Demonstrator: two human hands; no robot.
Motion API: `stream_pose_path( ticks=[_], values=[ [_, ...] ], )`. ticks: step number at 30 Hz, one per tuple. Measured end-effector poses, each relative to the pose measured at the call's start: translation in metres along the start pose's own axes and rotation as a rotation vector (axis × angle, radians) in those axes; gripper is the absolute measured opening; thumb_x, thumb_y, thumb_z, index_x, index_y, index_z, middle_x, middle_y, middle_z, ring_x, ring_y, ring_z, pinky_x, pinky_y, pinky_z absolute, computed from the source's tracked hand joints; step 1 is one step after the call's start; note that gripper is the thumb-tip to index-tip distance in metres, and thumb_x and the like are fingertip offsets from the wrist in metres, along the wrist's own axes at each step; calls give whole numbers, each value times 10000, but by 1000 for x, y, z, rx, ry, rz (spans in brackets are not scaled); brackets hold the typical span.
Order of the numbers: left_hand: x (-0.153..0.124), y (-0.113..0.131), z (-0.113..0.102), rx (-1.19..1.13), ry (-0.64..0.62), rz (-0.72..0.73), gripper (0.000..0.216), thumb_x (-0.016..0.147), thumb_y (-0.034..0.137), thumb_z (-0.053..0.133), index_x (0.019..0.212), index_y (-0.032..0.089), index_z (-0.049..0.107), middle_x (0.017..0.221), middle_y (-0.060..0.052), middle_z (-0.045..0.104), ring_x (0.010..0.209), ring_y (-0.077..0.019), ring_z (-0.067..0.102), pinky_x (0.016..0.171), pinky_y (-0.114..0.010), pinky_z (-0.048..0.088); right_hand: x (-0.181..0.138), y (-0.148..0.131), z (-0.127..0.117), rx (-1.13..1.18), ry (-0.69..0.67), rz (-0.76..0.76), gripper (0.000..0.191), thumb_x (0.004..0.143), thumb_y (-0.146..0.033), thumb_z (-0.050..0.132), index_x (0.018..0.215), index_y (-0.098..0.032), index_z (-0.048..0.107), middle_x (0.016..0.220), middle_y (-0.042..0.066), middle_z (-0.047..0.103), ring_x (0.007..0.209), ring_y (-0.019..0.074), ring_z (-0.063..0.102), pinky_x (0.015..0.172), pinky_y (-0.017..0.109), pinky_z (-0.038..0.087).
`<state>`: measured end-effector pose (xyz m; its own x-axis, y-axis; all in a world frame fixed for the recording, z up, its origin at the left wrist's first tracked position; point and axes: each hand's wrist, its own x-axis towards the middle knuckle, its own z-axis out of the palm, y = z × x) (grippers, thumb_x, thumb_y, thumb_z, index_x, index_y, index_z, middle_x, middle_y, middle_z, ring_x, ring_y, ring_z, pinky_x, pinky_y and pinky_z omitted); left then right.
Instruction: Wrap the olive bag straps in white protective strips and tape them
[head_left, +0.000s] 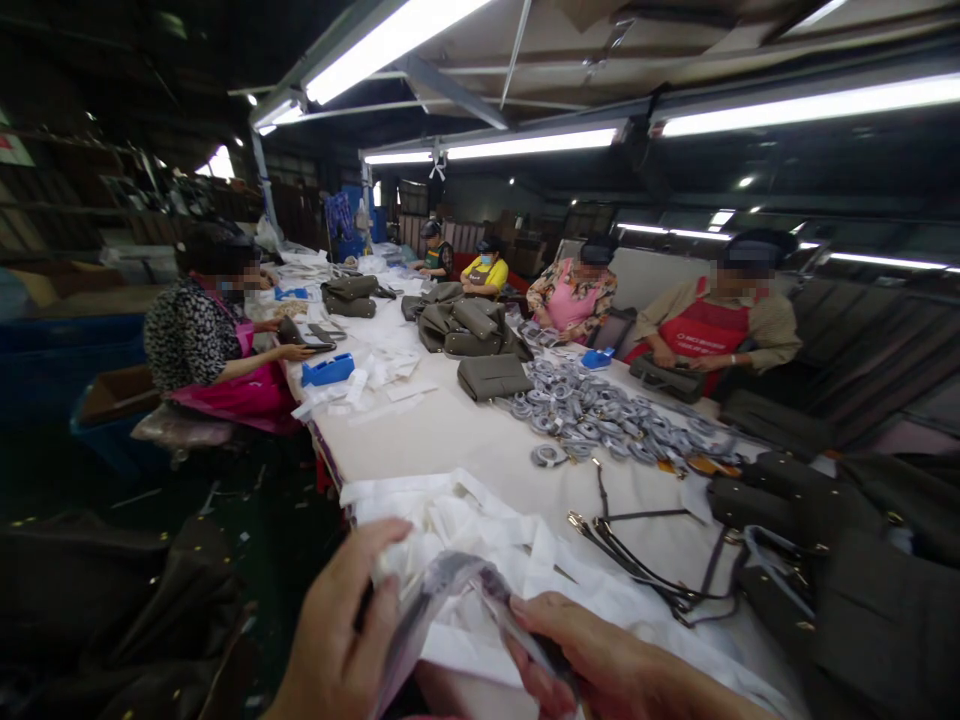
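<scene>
A dark strap wrapped in translucent plastic film (457, 570) arches between my hands, close to my body. My left hand (341, 620) is closed around its left side, with the thumb near the film. At the other side my right hand (570, 640) pinches the strap between thumb and fingers. The lower parts of both hands run out of the picture. Just beyond them lies a heap of white tissue paper (480, 510) on the table's near edge.
Wrapped coiled straps (607, 400) are piled on the table (420, 440). Bare dark straps (637, 560) lie at right, near dark bags (885, 600). More dark bags (112, 620) sit at lower left. A blue tape dispenser (328, 370) stands farther back. Several co-workers sit around the table.
</scene>
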<state>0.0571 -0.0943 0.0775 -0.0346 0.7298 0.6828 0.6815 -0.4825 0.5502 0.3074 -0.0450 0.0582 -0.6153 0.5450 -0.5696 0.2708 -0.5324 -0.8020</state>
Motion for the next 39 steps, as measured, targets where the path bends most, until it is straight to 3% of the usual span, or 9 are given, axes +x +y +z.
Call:
stream_pose_path(
  ticks=[2,4,8,13,22,26,30,34,39],
  values=[
    [-8,16,9,176,-107,463,302,947,192,483,1211,164,629,1205,-48,711,1195,-146,597,1119,-273,397,4,12,5,171,0,85,492,898,-480,363,551,-167,517,377,-35,404,329,71,328,407,168,348],
    [-13,28,17,303,-136,669,290,948,223,530,1205,162,649,1271,-35,684,1313,-186,502,1233,-408,202,4,23,6,270,-11,140,501,919,-413,356,512,-164,509,364,-23,400,321,71,326,362,155,257],
    [-12,36,9,400,-45,651,265,979,280,505,1173,222,676,1318,22,652,1440,-208,322,1244,-508,28,4,43,5,376,9,165,516,924,-451,422,533,-143,556,406,-21,427,335,63,306,354,160,206],
    [-11,41,13,249,-348,833,290,1007,195,423,1151,217,673,1196,62,715,1236,-85,544,1240,-296,156,21,55,12,426,-8,181,381,903,-309,491,573,-136,572,481,-15,495,396,65,385,432,149,322],
    [-26,-3,80,164,-480,326,337,920,69,339,1096,135,618,1025,-135,728,1107,-283,651,1128,-627,306,-17,14,28,495,-93,225,585,969,-404,315,472,-155,498,329,-47,340,263,44,222,275,126,184],
    [-28,-6,93,-148,-414,-58,299,903,133,332,1061,158,585,907,-100,697,836,-223,660,863,-436,531,-18,2,31,684,-215,47,558,952,-522,417,509,-185,459,328,-75,344,266,52,203,368,158,447],
    [-24,6,97,-537,-481,-341,293,976,360,332,883,183,545,772,-44,609,720,-178,561,691,-296,460,-11,-5,31,845,-397,-182,435,832,-531,685,683,-156,521,419,-122,394,322,20,90,483,193,554],
    [-27,16,95,-831,-504,-573,434,898,610,452,794,191,503,695,14,493,635,-138,442,589,-245,378,-10,-13,36,843,-341,-267,441,805,-524,730,718,-140,533,461,-124,398,345,10,101,480,170,533],
    [-35,11,85,-650,-467,-516,367,951,491,409,785,191,541,689,9,496,668,-156,469,640,-261,362,-19,-9,38,604,-146,-183,527,854,-646,585,710,-139,577,403,-97,363,343,58,213,458,191,508]
  ],
)
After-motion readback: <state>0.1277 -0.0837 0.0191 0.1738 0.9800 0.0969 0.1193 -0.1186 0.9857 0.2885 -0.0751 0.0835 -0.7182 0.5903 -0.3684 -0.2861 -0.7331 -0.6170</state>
